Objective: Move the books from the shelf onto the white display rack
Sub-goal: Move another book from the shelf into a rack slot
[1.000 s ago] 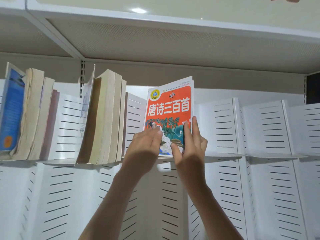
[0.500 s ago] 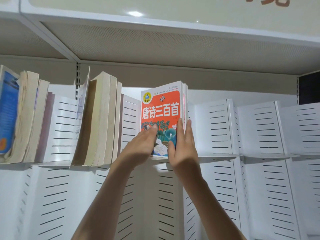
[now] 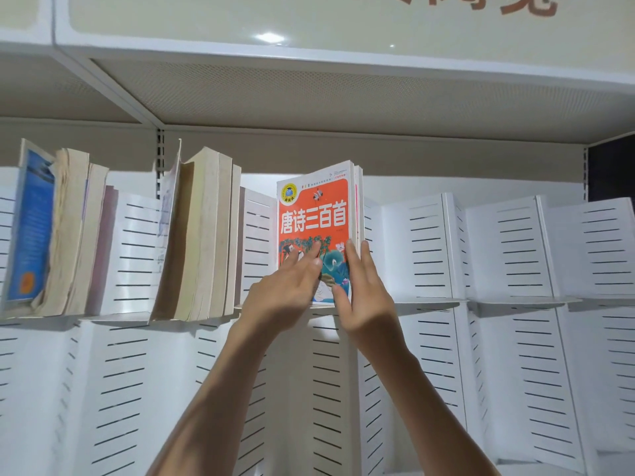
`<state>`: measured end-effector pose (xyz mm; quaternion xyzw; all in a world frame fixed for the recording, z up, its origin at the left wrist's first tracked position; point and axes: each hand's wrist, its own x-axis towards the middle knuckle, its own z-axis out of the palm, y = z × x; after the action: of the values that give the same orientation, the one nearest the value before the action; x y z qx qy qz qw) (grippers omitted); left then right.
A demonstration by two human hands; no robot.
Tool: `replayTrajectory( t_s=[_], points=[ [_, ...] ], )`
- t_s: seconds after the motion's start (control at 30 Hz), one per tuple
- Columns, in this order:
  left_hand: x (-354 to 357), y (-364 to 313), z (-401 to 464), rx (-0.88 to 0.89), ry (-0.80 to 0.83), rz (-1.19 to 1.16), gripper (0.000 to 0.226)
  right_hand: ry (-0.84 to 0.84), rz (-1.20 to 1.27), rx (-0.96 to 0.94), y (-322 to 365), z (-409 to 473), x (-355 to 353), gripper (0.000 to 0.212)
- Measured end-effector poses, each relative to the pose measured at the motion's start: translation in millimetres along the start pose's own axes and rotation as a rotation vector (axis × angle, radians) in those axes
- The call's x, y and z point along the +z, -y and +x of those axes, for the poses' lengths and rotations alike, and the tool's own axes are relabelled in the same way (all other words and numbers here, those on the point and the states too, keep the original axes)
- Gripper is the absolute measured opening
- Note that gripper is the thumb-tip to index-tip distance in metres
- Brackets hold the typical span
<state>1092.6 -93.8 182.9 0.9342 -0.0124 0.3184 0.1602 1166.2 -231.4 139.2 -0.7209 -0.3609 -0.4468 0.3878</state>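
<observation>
On the upper ledge of the white slotted metal display rack (image 3: pixel 508 245), to the left of where you are working, a clump of thick paperbacks with yellowed page edges (image 3: pixel 206 242) leans to the left in its own bay, just beside the divider that borders your bay. Further left, a blue-covered book (image 3: pixel 31 225) leans the same way with a worn, frayed tan paperback (image 3: pixel 72 235) against it. The bays to your right, each fenced by an angled slotted panel, hold no books that you can see. Nothing lies between your hands and the book you are setting.

The ledge is a thin white metal shelf (image 3: pixel 429 304) running across the rack, with more slotted panels (image 3: pixel 536 389) below it. Overhead is a perforated off-white canopy (image 3: pixel 309 94) and above that a glossy cream sign board (image 3: pixel 240 15) with part of some reddish-brown lettering and a lamp's glare.

The orange-red paperback with white Chinese title characters and a painted bird-and-flower scene (image 3: pixel 314 214) stands upright in the middle bay, its lower edge on the ledge, cover facing you; at least one more thin book stands right behind it. Your left hand (image 3: pixel 285 290) lies with fingers straight and spread against the lower front cover. Your right hand (image 3: pixel 364 293) has straight fingers laid along the book's right edge, thumb on the cover's lower right corner, so the book's edge sits lightly between thumb and fingers.
</observation>
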Motion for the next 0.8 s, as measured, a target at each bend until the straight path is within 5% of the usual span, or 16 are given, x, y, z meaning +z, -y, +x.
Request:
replayTrajectory(
  t_s=[0.17,0.27,0.37,0.6,0.8],
  points=[
    [6,4,2,-0.068,-0.032,0.016,0.053,0.050,-0.064,0.037,-1,1,-2,0.063],
    [5,5,-6,-0.061,-0.105,0.051,0.061,0.149,0.089,0.039,-4,2,-18,0.063],
    [4,-3,-25,-0.065,-0.189,0.112,0.064,0.062,0.237,0.036,0,-10,-31,0.057],
    [13,-22,-100,-0.069,-0.304,0.211,0.078,-0.034,0.068,-0.086,24,-57,-62,0.059],
    [24,-33,-171,-0.152,-0.286,0.248,0.074,0.096,0.046,0.009,44,-109,-71,0.059]
  ],
)
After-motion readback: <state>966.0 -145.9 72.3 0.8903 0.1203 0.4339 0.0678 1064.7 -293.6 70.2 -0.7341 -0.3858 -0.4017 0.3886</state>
